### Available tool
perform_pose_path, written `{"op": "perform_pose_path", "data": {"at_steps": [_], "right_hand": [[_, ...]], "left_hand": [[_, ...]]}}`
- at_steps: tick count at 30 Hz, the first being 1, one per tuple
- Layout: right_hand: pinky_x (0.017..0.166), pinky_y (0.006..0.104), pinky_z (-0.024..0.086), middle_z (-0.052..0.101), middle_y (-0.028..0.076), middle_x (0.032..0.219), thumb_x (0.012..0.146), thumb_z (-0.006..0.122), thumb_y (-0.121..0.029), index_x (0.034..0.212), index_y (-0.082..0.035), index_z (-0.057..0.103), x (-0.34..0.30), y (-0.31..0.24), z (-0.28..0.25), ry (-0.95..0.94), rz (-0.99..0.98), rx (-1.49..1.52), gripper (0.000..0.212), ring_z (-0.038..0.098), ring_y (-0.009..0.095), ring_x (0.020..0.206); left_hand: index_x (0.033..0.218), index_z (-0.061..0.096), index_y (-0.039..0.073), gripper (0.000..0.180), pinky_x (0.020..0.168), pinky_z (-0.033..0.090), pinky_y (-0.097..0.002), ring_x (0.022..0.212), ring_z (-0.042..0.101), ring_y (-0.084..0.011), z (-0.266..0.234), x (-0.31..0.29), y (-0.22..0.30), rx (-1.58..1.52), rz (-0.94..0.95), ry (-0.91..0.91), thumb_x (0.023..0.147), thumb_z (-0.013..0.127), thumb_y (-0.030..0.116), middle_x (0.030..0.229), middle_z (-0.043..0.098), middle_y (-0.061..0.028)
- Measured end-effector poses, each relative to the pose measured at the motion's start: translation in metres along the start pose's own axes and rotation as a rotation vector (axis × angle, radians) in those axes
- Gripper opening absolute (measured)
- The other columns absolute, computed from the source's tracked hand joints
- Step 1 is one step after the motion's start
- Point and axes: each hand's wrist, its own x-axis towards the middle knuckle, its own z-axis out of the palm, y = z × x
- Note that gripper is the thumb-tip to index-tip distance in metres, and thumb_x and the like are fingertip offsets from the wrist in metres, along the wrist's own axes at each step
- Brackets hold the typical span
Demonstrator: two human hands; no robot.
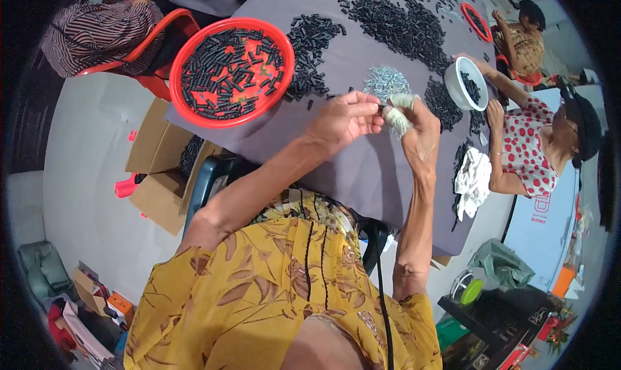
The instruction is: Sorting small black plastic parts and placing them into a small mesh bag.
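Observation:
My left hand is closed in a pinch on a small dark piece, which looks like one of the short black tubes. Close against it is my right hand, its fingertips covered by whitish cloth and curled together. What those right fingers grip is hidden. Just beyond the hands lies a heap of small silvery metal pieces. Farther off spreads a large pile of short black tubes, with another pile to the left.
A red basin of black tubes stands at left on the grey tablecloth. A person at right touches a white bowl; white cloth lies nearby. Below left is an open cardboard box. Other people sit at the far sides.

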Motion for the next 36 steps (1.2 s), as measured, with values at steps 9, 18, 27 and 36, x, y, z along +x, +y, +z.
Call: {"op": "perform_pose_path", "data": {"at_steps": [9,18,27,36], "right_hand": [[0.06,0.0249,0.043,0.059,0.008,0.076,0.074,0.059,0.006,0.089,0.003,0.062,-0.014,0.006,-0.012,-0.092,-0.099,-0.133,0.016,0.053,0.014,0.066],[0.066,0.0247,0.045,0.063,0.008,0.08,0.076,0.063,-0.001,0.093,0.001,0.064,-0.012,0.029,-0.011,-0.108,0.013,0.014,0.017,0.057,0.013,0.073],[0.068,0.0375,0.039,0.056,0.009,0.077,0.066,0.059,-0.005,0.078,-0.009,0.063,0.058,0.073,0.049,-0.169,-0.579,-0.797,0.013,0.051,0.026,0.078],[0.071,0.039,0.04,0.058,0.009,0.076,0.066,0.058,-0.006,0.076,-0.006,0.057,0.066,0.089,0.064,-0.296,-0.642,-0.86,0.01,0.054,0.027,0.078]], "left_hand": [[0.101,0.053,-0.001,0.016,0.074,0.049,-0.0322,0.079,0.059,-0.0185,0.004,-0.008,-0.015,0.008,-0.124,-0.047,0.088,0.054,0.008,0.091,0.06,-0.0105],[0.102,0.054,-0.001,0.021,0.069,0.049,-0.0288,0.074,0.057,-0.0147,-0.01,-0.003,0.002,0.288,-0.108,-0.076,0.088,0.055,0.014,0.087,0.059,-0.0075],[0.092,0.057,0.003,0.015,0.067,0.048,-0.028,0.07,0.055,-0.0127,-0.027,0.0,0.045,0.175,0.13,0.062,0.087,0.056,0.017,0.08,0.059,-0.0035],[0.092,0.057,0.003,0.016,0.068,0.047,-0.0287,0.07,0.055,-0.0135,-0.02,-0.005,0.05,0.175,0.154,0.111,0.088,0.055,0.018,0.079,0.058,-0.004]]}}
